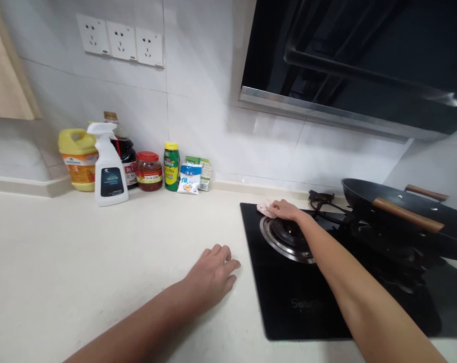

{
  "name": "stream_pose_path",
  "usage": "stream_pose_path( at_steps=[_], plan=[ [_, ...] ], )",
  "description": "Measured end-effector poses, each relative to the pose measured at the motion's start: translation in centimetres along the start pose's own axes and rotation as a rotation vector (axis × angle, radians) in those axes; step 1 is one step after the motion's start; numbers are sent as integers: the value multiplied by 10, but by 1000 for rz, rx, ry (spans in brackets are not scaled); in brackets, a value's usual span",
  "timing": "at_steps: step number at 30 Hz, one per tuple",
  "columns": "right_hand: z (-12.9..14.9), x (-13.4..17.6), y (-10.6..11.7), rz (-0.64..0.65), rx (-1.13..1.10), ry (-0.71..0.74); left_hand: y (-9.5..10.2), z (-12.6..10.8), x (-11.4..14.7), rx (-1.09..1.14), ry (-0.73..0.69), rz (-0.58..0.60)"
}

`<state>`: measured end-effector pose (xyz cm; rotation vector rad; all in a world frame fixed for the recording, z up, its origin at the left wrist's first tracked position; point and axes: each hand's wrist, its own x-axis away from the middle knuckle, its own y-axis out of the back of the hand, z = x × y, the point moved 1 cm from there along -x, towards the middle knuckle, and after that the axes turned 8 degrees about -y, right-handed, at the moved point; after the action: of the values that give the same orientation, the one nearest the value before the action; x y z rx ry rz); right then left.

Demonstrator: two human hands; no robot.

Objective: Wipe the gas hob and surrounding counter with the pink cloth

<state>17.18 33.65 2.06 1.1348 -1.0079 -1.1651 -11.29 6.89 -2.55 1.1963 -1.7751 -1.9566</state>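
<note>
My right hand (285,209) grips a crumpled pale cloth (265,208) and presses it on the back left corner of the black glass gas stove (284,307). Just in front of that hand is the left burner with its round metal ring (268,237), partly covered by my forearm. My left hand (213,275) rests on the white countertop (168,237), left of the stove's edge. Its fingers are loosely bent and apart, and nothing is in it.
A dark wok (413,206) with wooden handles sits over the right burner. Along the wall stand a white spray bottle (109,171), a yellow jug (78,159), a red-lidded jar (149,171), a green bottle (171,166) and small packets (190,177). A range hood (345,65) overhangs the stove.
</note>
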Motion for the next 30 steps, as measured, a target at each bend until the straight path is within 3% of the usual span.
stream_pose_path(
  at_steps=[7,16,25,30],
  plan=[
    [32,8,-9,-108,-42,17,2,-2,-1,-8,29,53],
    [83,37,-21,-84,-347,75,9,0,3,57,32,80],
    [87,103,-20,-46,-529,163,15,1,8,114,13,65],
    [66,137,-17,-54,-568,192,21,-1,11,156,33,97]
  ],
)
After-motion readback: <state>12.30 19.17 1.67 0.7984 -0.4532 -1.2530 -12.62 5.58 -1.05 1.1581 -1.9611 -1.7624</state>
